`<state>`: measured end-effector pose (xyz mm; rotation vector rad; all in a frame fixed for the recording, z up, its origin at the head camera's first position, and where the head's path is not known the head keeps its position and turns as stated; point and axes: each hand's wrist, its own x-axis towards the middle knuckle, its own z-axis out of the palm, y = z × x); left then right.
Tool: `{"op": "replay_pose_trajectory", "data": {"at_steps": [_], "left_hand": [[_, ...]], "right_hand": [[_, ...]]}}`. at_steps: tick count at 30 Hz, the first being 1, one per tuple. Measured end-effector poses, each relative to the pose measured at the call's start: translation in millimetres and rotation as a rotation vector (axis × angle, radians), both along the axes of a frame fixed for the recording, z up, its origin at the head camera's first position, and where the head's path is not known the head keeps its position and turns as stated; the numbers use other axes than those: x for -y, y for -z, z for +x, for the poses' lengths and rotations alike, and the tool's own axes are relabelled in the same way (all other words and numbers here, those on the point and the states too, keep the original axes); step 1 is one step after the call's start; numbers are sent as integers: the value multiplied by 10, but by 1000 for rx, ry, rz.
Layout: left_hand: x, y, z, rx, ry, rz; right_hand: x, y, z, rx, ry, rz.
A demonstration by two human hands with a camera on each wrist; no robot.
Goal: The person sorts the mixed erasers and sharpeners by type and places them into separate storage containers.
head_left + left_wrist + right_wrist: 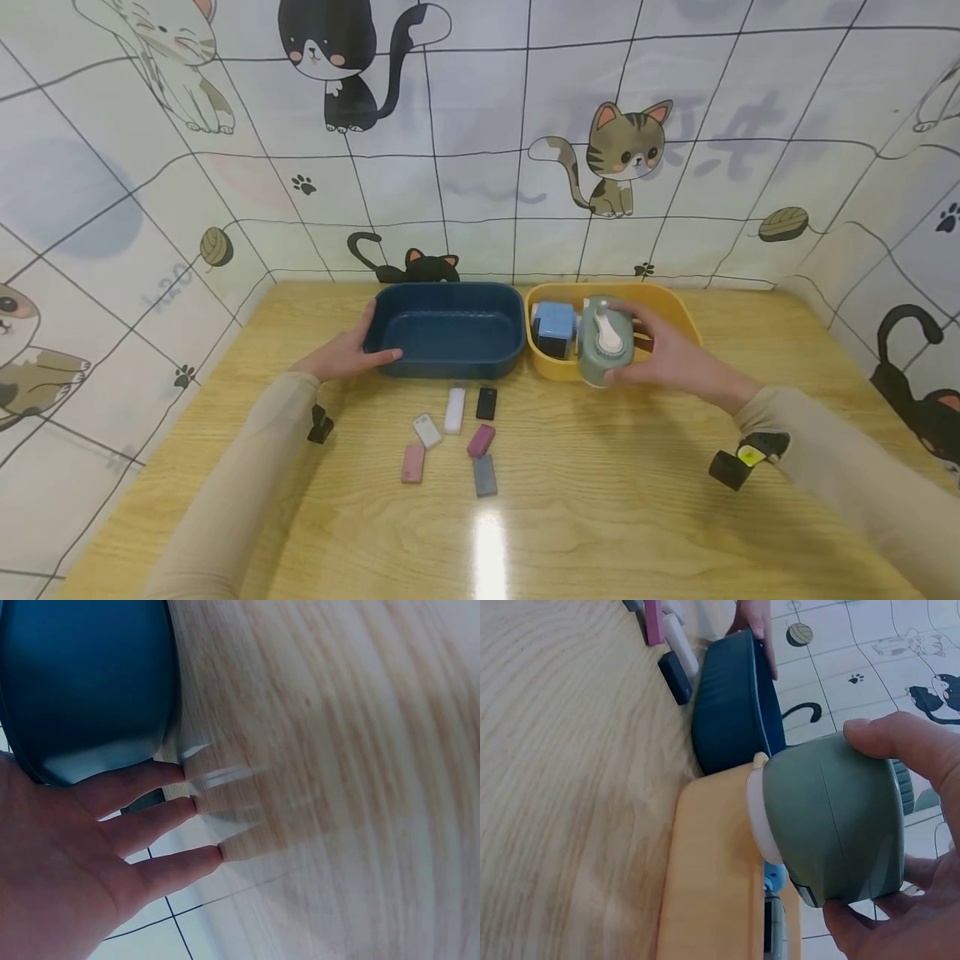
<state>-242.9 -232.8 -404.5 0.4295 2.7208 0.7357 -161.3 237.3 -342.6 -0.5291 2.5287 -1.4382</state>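
My right hand grips a grey-green hand-crank pencil sharpener with a pale crank, over the front part of the yellow bin. In the right wrist view, thumb and fingers span the sharpener's body, its pale end towards the bin. A light-blue box-shaped thing with a dark front sits inside that bin. My left hand rests at the left end of the dark blue bin, its thumb by the front corner. The left wrist view shows straight, spread fingers beside the bin.
Several small rectangular blocks lie on the wooden table before the blue bin, among them a white block, a black block, a magenta block and a grey block. A cat-patterned sheet stands behind the bins.
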Motion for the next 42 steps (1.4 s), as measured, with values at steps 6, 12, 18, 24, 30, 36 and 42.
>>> {"op": "replay_pose_trajectory", "data": {"at_steps": [6, 12, 18, 24, 30, 36, 42], "left_hand": [[3, 1, -12, 2, 0, -3], [8, 16, -28, 0, 1, -6], [-10, -6, -14, 0, 9, 6], [-4, -3, -4, -1, 6, 8], [10, 0, -9, -3, 7, 8], [14, -1, -10, -12, 8, 6], [10, 1, -1, -9, 8, 12]], "right_hand": [[-122, -94, -74, 37, 125, 40], [-251, -119, -150, 58, 244, 206], [-348, -94, -222, 73, 304, 284], [-390, -52, -252, 71, 339, 349], [-410, 57, -271, -6, 351, 487], [-348, 125, -270, -86, 336, 652], [-328, 170, -269, -107, 342, 724]]}}
